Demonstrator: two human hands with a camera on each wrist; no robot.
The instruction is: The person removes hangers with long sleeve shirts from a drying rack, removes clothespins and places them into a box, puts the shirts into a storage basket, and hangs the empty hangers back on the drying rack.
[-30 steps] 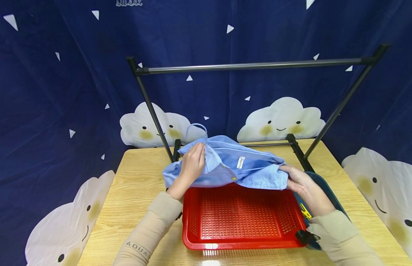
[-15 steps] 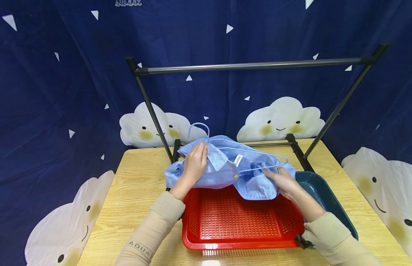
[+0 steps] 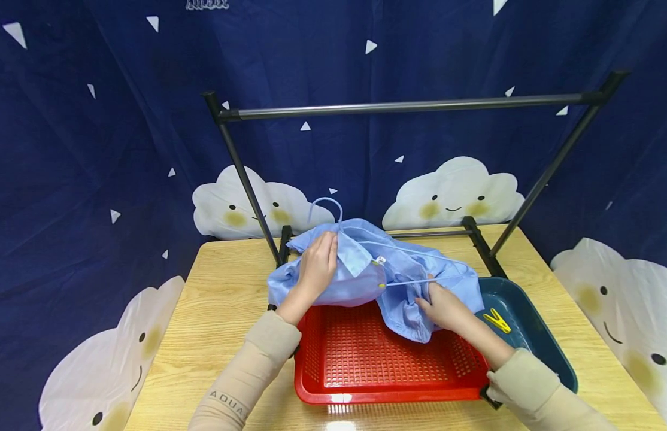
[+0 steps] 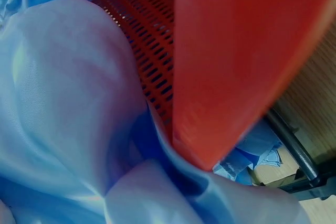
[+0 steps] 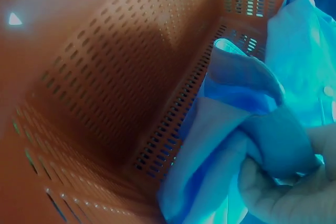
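A light blue shirt (image 3: 360, 293) with yellow buttons lies bunched over the back of the red basket (image 3: 390, 395). A thin blue hanger (image 3: 326, 199) is partly in it; its hook rises above the collar, and its right arm lies exposed over the cloth. My left hand (image 3: 318, 263) pinches the collar at the hanger's neck. Farther right, my right hand (image 3: 445, 305) grips a fold of the shirt below the hanger's right end. In the right wrist view, fingers (image 5: 257, 182) curl round the gathered cloth (image 5: 210, 156). Shirt fabric (image 4: 68, 93) fills much of the left wrist view.
A black rack with a horizontal bar (image 3: 409, 108) stands behind the shirt on the wooden table (image 3: 204, 311). Right of the basket lies a dark teal tray (image 3: 549, 347) holding a yellow clothespin (image 3: 497, 321). A navy curtain (image 3: 312, 60) hangs behind.
My right hand has moved left and slightly down with the shirt's edge, baring the hanger's right arm. The teal tray and clothespin show more. My left hand has shifted slightly right.
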